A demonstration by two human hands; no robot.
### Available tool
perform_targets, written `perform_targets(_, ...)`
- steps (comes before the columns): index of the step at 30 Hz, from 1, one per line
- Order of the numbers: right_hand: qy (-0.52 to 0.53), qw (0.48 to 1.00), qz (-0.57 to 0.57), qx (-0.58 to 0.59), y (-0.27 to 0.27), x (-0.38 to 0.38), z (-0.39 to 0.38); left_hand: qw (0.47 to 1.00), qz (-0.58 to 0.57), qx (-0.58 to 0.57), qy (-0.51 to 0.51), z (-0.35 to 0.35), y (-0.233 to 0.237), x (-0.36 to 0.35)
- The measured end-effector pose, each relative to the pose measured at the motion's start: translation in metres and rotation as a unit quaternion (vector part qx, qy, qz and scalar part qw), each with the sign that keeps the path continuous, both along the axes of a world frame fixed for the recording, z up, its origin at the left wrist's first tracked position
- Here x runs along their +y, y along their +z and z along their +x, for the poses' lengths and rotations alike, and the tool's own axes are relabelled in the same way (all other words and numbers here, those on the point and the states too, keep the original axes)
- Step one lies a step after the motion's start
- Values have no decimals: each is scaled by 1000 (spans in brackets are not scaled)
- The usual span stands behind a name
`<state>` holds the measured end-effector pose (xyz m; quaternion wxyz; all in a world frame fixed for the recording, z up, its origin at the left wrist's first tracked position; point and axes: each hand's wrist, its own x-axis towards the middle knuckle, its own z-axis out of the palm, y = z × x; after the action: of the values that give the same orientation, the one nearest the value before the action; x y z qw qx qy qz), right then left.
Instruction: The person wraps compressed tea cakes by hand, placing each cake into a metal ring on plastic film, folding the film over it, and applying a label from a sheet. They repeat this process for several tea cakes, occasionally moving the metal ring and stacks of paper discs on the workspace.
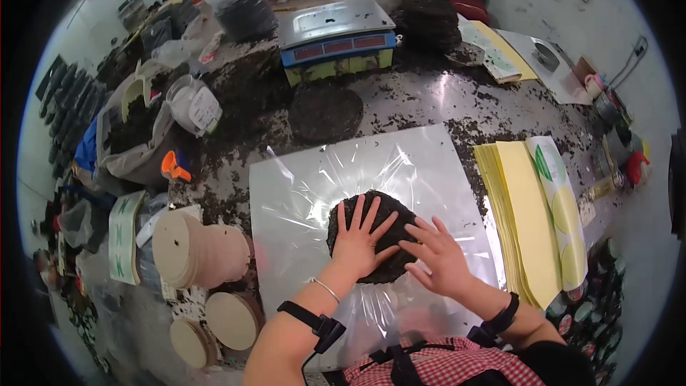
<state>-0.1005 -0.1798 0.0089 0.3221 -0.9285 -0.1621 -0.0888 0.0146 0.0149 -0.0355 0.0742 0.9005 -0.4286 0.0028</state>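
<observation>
A round, dark, crumbly cake (384,204) lies on clear plastic film over a silvery sheet (286,193) in front of me. Across the left part of the cake my left hand (362,241) lies flat, fingers spread. At the cake's right edge is my right hand (437,254), its fingers apart and their tips over or touching the cake. Neither hand grips anything. Wrinkles in the film (386,314) spread out from the cake.
Behind the sheet stand a blue and green scale (336,32) and a dark disc (326,113). Yellow paper sheets (525,214) lie right. Stacked round pale discs (179,249), an orange scoop (175,166) and a bag of dark material (136,132) are left.
</observation>
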Motion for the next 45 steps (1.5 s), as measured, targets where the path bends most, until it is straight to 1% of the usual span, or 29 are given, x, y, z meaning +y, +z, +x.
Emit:
perform_targets(2, -24, 986, -168, 0, -21, 13, -6, 999, 36, 10, 5, -3, -10, 1)
perform_targets(6, -33, 984, -176, 23, -24, 20, 0, 992, 87, 94, 9, 4, -15, 0)
perform_targets(8, -43, 982, -185, 13, -25, 28, -4, 973, 140, 184, 4, 10, -4, -7)
perform_targets(10, -57, 979, -195, 3, -29, 31, 5, 950, 127, 285, 29, 8, -3, -13)
perform_targets(14, -42, 966, -248, 62, -25, 30, 7, 981, 119, 140, 64, -11, -29, -14)
perform_targets(16, 58, 991, 9, 121, -16, 8, 7, 984, 92, 132, 76, -17, -21, -15)
perform_targets(17, 36, 982, 153, 107, 9, 1, -10, 990, 68, 89, 82, -20, -31, -15)
perform_targets(19, -254, 962, 97, 33, 7, -18, -60, 992, 67, 57, 87, -22, -31, -16)
perform_targets(21, -405, 914, 29, 8, 7, -35, -105, 994, 60, 46, 84, -23, -33, -14)
perform_targets(22, -409, 912, 29, 5, 1, -37, -118, 993, 65, 49, 85, -22, -32, -15)
perform_targets(23, -342, 898, 132, 244, 0, -37, -129, 993, 69, 52, 86, -22, -32, -17)
perform_targets(24, -252, 818, 228, 465, -1, -35, -138, 993, 67, 49, 79, -21, -32, -18)
perform_targets(25, -259, 815, 231, 464, 4, -36, -148, 994, 68, 43, 80, -21, -34, -18)
perform_targets(27, -78, 797, 510, 313, 68, -42, -137, 995, 45, 49, 77, -20, -37, -16)
perform_targets(28, 44, 860, 451, 235, 119, -49, -145, 996, 41, 38, 73, -19, -38, -14)
perform_targets(30, 29, 861, 434, 264, 83, -29, -174, 997, -33, 45, 61, -17, -40, -9)
perform_targets(32, 19, 869, 362, 337, 31, -27, -177, 964, -129, 221, 69, -4, -14, 0)
perform_targets(33, 28, 977, 92, 192, 12, -5, -172, 873, -308, 355, 127, -11, 16, 10)
perform_targets(34, 78, 991, -35, 100, -8, 3, -160, 745, -515, 389, 169, -45, 48, 17)
perform_targets(35, 123, 980, -156, 10, -30, 14, -150, 720, -603, 305, 159, -95, 106, 25)
perform_targets(36, 99, 978, -185, 24, -50, 25, -136, 819, -537, 186, 77, -139, 120, 42)
perform_targets(37, 79, 973, -215, 37, -61, 35, -118, 798, -508, 325, 1, -193, 95, 53)
perform_targets(38, 28, 976, -210, -50, -65, 45, -99, 746, -420, 471, -215, -223, 74, 52)
perform_targets(39, -24, 968, -204, -144, -62, 53, -76, 745, -403, 481, -228, -249, 61, 44)
perform_targets(41, -41, 975, -167, -137, -45, 66, -48, 748, -385, 486, -235, -271, 26, 49)
perform_targets(42, -64, 982, -132, -120, -38, 73, -40, 820, -414, 395, -8, -265, -10, 58)
perform_targets(43, -62, 977, -137, -151, -34, 77, -32, 837, -418, 278, 217, -257, -30, 62)
perform_targets(44, -58, 977, -137, -154, -36, 78, -26, 848, -410, 218, 255, -241, -24, 63)
perform_targets(45, -61, 985, -144, -79, -42, 79, -20, 855, -398, 160, 292, -220, -15, 61)
